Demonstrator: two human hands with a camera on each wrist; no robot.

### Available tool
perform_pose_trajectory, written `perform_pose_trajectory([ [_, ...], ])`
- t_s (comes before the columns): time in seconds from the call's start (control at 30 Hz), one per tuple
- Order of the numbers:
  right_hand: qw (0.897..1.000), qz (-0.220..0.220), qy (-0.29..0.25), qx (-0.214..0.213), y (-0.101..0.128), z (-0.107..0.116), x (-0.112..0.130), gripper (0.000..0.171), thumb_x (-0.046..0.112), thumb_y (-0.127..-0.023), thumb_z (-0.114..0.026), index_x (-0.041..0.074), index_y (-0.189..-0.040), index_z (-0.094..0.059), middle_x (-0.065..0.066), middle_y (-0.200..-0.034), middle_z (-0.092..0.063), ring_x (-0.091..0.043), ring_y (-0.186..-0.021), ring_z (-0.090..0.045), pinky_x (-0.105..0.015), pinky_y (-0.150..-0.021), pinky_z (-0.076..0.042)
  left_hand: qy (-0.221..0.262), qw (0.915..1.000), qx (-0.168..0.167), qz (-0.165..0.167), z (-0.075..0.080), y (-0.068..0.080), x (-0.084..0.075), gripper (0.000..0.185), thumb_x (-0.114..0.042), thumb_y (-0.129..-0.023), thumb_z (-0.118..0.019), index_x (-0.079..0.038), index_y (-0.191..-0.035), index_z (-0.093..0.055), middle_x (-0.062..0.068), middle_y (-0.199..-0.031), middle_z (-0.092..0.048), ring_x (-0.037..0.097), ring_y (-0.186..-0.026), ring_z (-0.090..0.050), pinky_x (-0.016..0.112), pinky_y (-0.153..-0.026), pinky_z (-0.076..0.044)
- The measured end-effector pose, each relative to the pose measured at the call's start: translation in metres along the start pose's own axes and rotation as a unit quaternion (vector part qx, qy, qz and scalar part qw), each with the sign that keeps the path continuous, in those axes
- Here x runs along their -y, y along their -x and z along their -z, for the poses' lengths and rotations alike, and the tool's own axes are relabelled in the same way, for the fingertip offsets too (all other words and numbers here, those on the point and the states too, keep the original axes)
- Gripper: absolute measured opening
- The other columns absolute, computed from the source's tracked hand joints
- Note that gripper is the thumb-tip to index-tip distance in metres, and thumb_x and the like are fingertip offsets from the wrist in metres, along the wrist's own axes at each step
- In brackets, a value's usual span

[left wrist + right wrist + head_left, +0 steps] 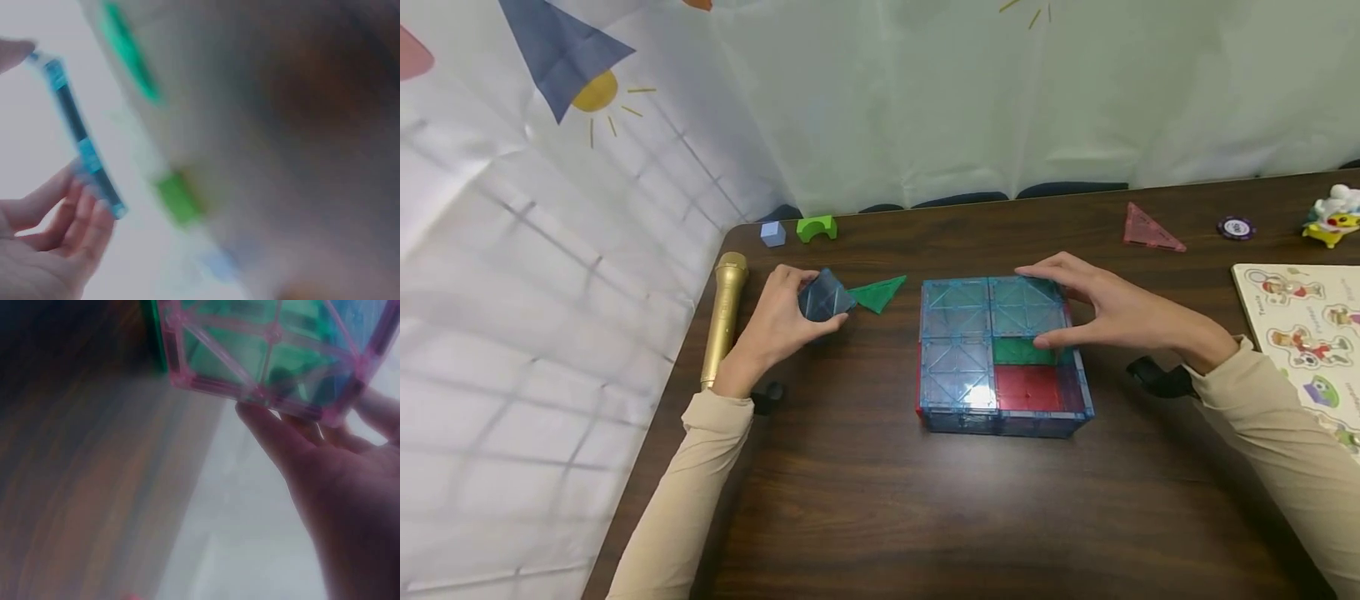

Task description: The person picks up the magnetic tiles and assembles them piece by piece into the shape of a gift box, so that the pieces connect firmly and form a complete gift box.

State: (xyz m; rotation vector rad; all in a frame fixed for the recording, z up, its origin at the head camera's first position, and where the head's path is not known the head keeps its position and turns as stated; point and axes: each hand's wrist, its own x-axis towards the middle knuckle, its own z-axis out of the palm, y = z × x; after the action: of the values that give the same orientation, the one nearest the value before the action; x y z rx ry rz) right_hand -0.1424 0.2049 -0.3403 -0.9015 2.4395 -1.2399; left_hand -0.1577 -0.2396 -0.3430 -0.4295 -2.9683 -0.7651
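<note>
My left hand (775,323) pinches a dark blue magnetic tile (824,294) between thumb and fingers, above the table's left part. In the left wrist view the tile (78,131) appears edge-on. A green triangular tile (882,293) lies just right of it. A low box of magnetic tiles (955,367) stands at the middle, with blue tiles over most of its top; its front right quarter is uncovered, showing a red floor. My right hand (1116,312) grips the box's back right part, thumb and fingers spread across a top tile. A pinkish side wall (219,384) shows in the right wrist view.
A gold microphone (724,312) lies along the left edge. At the back are a light blue cube (772,233), a green arch block (817,227), a red triangular tile (1148,231) and a poker chip (1236,227). A figurine (1332,218) and a picture board (1303,333) are at right.
</note>
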Motion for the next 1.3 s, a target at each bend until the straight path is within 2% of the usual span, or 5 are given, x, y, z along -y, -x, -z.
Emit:
perform_pose_trajectory([
  [0.2, 1.0, 0.02, -0.005, -0.004, 0.0, 0.002, -0.002, 0.061, 0.011, -0.101, -0.069, 0.014, -0.157, -0.047, -0.005, -0.145, -0.049, -0.012, -0.124, -0.045, -0.025, -0.105, -0.045, 0.057, 0.9813, -0.055, -0.175, 0.003, 0.007, -0.087, 0.08, -0.028, -0.077, -0.094, 0.005, -0.14, -0.057, 0.019, -0.129, -0.051, 0.032, -0.119, -0.049, 0.045, -0.096, -0.053],
  [0.5, 0.997, 0.068, -0.003, -0.022, -0.002, 0.001, -0.008, 0.047, 0.003, -0.108, -0.055, 0.006, -0.154, -0.05, -0.009, -0.142, -0.053, -0.009, -0.116, -0.047, -0.013, -0.093, -0.04, -0.051, 0.9143, 0.095, -0.39, -0.038, 0.021, -0.201, 0.084, -0.051, -0.087, -0.081, 0.006, -0.143, -0.056, 0.015, -0.133, -0.054, 0.024, -0.118, -0.051, 0.025, -0.102, -0.044],
  [0.63, 0.997, 0.075, -0.006, -0.025, -0.002, -0.001, -0.008, 0.048, 0.002, -0.107, -0.056, 0.006, -0.155, -0.049, -0.009, -0.142, -0.053, -0.009, -0.117, -0.047, -0.013, -0.093, -0.039, -0.117, 0.9017, 0.118, -0.399, -0.05, 0.019, -0.219, 0.084, -0.055, -0.088, -0.077, 0.005, -0.143, -0.056, 0.015, -0.134, -0.056, 0.023, -0.117, -0.051, 0.025, -0.101, -0.044],
  [1.03, 0.999, 0.037, 0.004, -0.017, -0.002, 0.0, -0.007, 0.049, 0.007, -0.108, -0.057, 0.009, -0.156, -0.048, -0.009, -0.143, -0.053, -0.01, -0.117, -0.047, -0.017, -0.093, -0.041, -0.121, 0.9108, 0.198, -0.342, -0.057, 0.002, -0.219, 0.079, -0.055, -0.091, -0.077, 0.002, -0.144, -0.06, 0.011, -0.131, -0.058, 0.019, -0.112, -0.049, 0.02, -0.091, -0.043],
  [1.3, 0.999, 0.047, 0.005, -0.019, -0.002, -0.002, -0.006, 0.048, 0.009, -0.109, -0.054, 0.007, -0.157, -0.047, -0.009, -0.143, -0.053, -0.01, -0.116, -0.048, -0.017, -0.092, -0.041, -0.154, 0.9068, 0.165, -0.356, -0.052, 0.013, -0.213, 0.078, -0.057, -0.095, -0.071, 0.001, -0.145, -0.059, 0.01, -0.137, -0.054, 0.018, -0.114, -0.051, 0.025, -0.096, -0.046],
])
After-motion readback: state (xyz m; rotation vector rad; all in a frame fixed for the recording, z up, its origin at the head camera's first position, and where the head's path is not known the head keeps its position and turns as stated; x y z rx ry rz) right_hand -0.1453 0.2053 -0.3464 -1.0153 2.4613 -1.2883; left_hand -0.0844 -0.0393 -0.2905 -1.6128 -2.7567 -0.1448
